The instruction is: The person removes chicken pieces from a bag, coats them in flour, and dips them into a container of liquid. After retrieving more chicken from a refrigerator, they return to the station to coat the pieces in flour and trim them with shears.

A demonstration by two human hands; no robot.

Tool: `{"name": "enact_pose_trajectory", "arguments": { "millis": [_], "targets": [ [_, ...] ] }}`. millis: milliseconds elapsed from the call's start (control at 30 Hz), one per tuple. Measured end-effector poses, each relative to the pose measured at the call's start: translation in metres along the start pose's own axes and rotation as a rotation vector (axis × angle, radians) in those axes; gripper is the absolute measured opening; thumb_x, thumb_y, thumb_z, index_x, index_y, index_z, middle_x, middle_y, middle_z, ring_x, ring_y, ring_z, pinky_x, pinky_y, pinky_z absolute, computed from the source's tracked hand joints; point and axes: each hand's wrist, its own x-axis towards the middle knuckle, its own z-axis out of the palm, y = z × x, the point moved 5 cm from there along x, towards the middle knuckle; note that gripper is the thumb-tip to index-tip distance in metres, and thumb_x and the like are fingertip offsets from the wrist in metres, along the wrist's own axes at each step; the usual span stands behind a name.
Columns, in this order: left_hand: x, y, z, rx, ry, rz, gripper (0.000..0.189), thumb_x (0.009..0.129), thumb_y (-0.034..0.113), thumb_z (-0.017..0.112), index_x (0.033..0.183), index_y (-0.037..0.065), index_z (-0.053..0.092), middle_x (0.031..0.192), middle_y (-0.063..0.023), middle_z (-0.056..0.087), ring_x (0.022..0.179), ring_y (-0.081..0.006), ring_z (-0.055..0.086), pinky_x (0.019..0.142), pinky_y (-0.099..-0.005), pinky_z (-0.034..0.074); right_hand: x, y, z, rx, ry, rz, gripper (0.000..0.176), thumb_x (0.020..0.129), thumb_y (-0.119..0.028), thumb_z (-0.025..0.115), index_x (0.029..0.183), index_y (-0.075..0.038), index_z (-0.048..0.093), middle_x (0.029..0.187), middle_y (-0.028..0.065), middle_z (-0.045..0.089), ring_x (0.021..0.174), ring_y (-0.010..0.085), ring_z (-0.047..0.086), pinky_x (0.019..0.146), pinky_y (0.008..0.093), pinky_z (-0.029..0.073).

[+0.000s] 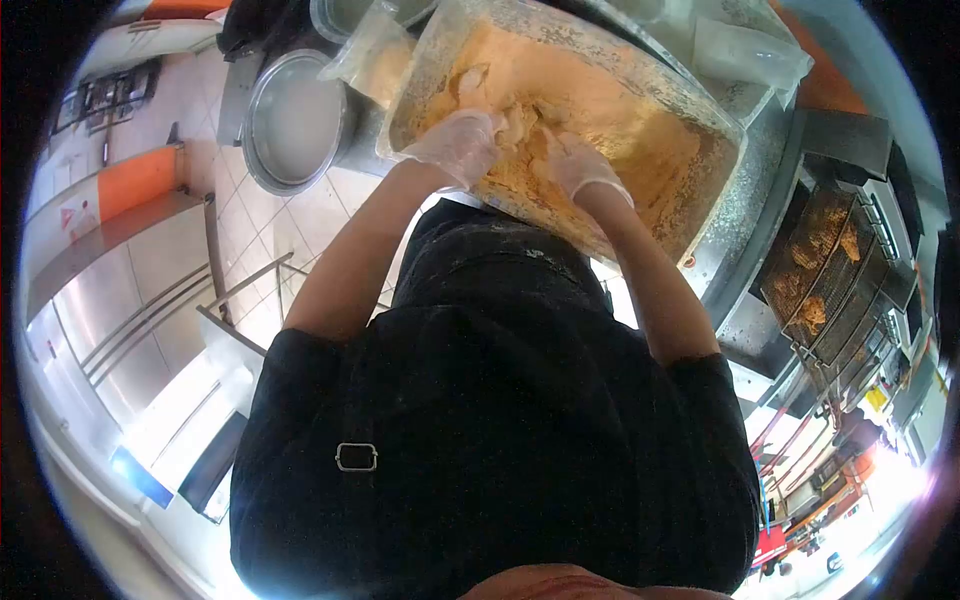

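Note:
A large pale tub (728,165) with a crusted rim holds orange-tinted breading flour (590,62). Both my hands wear clear plastic gloves and reach into it. My left hand (458,146) is closed at the fingertips on a pale, flour-coated piece (516,126), which looks like chicken. Across from it, my right hand (580,165) dips into the flour close to the same piece; its fingertips are partly buried, so its grip is hidden. Another pale coated lump (472,84) lies in the flour beyond my left hand.
Left of the tub stands a round metal pot (297,125) of cloudy liquid. A clear plastic bag (372,62) rests against the tub's far left corner. On the right, fryer baskets (835,270) hold browned fried pieces (812,313). Tiled floor (310,212) shows at left.

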Motion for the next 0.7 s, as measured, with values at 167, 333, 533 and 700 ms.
{"name": "enact_pose_trajectory", "arguments": {
  "millis": [167,333,533,700],
  "targets": [
    [0.017,0.004,0.033,0.158,0.057,0.339,0.024,0.095,0.014,0.058,0.113,0.000,0.066,0.103,-0.0240,0.069,0.105,-0.0405,0.066,0.091,-0.0480,0.052,0.006,-0.006,0.001,0.887,-0.163,0.289,0.032,0.108,-0.024,0.046,0.125,-0.002,0.061,0.116,0.0203,0.068,0.109,0.0319,0.068,0.090,0.0399,0.058],
    [0.017,0.009,0.023,-0.010,-0.096,0.319,0.028,0.095,0.019,0.061,0.114,-0.002,0.065,0.103,-0.0241,0.069,0.104,-0.0402,0.067,0.092,-0.0495,0.053,-0.021,-0.012,-0.017,0.984,0.011,0.413,0.048,0.104,-0.048,0.051,0.118,-0.003,0.064,0.112,0.0149,0.071,0.099,0.0284,0.067,0.084,0.0455,0.052],
    [0.037,-0.045,0.029,0.450,-0.223,-0.019,0.035,0.094,0.020,0.061,0.117,-0.004,0.070,0.123,-0.0249,0.069,0.119,-0.0389,0.066,0.100,-0.0465,0.053,-0.030,0.011,-0.009,-0.183,0.029,-0.057,0.040,0.106,-0.036,0.050,0.119,-0.001,0.063,0.113,0.0245,0.069,0.106,0.0365,0.068,0.091,0.0463,0.055],
    [0.041,-0.019,0.047,0.352,-0.308,-0.224,0.033,0.087,0.014,0.066,0.115,0.000,0.074,0.127,-0.0239,0.069,0.120,-0.0363,0.067,0.098,-0.0451,0.055,-0.053,-0.006,-0.023,-0.252,-0.119,0.344,0.029,0.106,-0.020,0.050,0.124,-0.005,0.067,0.129,0.0177,0.069,0.114,0.0323,0.070,0.100,0.0410,0.057]
  ]
}}
